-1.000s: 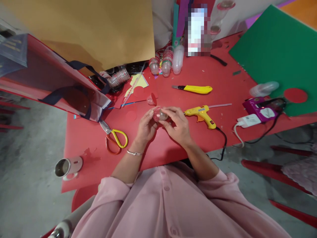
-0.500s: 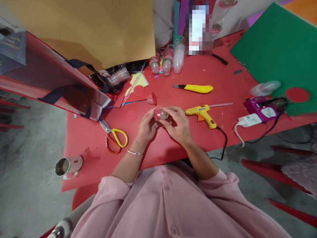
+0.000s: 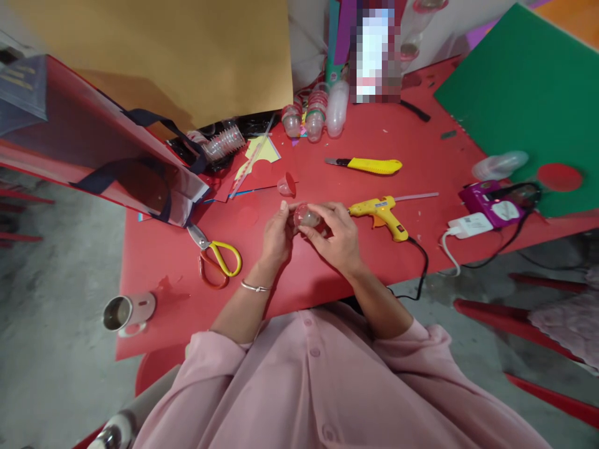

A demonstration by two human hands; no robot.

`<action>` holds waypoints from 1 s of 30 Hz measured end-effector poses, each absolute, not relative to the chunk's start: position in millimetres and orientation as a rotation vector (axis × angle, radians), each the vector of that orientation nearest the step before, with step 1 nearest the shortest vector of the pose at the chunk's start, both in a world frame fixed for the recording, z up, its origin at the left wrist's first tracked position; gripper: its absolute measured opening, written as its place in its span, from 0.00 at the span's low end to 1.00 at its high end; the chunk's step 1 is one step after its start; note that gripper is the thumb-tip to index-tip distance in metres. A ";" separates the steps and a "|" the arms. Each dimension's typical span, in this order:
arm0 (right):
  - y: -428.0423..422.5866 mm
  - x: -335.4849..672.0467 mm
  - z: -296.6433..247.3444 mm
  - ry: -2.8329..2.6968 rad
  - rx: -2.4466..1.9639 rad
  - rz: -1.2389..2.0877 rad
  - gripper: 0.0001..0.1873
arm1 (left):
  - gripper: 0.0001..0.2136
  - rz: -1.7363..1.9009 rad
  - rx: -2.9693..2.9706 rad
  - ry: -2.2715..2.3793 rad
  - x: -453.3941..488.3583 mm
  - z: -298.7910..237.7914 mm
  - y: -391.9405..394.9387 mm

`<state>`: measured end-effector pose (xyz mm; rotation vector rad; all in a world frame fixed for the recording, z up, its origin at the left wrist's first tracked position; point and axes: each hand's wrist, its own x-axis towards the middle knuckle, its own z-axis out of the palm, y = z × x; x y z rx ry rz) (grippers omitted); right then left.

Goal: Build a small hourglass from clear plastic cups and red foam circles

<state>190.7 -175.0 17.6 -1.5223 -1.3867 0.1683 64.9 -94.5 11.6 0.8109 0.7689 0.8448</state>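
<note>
A small clear plastic cup (image 3: 307, 216) with a red rim is held between my hands over the red table. My right hand (image 3: 337, 238) pinches it from the right with thumb and fingertips. On the other side, my left hand (image 3: 277, 236) is curled against the rim, its thumb raised off the cup and its fingertips partly hidden behind it. Just beyond them, a second small cup with a red disc (image 3: 286, 184) lies tipped on its side. To the right of my right hand rests a yellow glue gun (image 3: 384, 216) with a clear stick in its back.
Scissors (image 3: 218, 262) and a metal mug (image 3: 130, 312) are on the left of the red table (image 3: 168, 330). A yellow cutter (image 3: 369, 166) lies beyond the glue gun. Stacked cups (image 3: 316, 115) stand at the back. A purple power socket (image 3: 491, 206) with cords sits right, a bag (image 3: 103, 143) left.
The cup has shifted slightly to the right and turned in my fingers. My left thumb has lifted from its rim. My right hand keeps its pinch.
</note>
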 end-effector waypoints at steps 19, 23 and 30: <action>-216.7 209.2 52.2 -1.651 -1.670 0.200 0.17 | 0.21 0.964 0.854 0.815 62.4 12.2 -94.1; -223.6 212.1 51.4 -1.634 -1.673 0.189 0.18 | 0.21 0.952 0.852 0.795 61.4 12.1 -94.1; -230.8 201.9 34.7 -1.647 -1.702 0.226 0.17 | 0.20 0.940 0.903 0.808 60.8 15.7 -97.2</action>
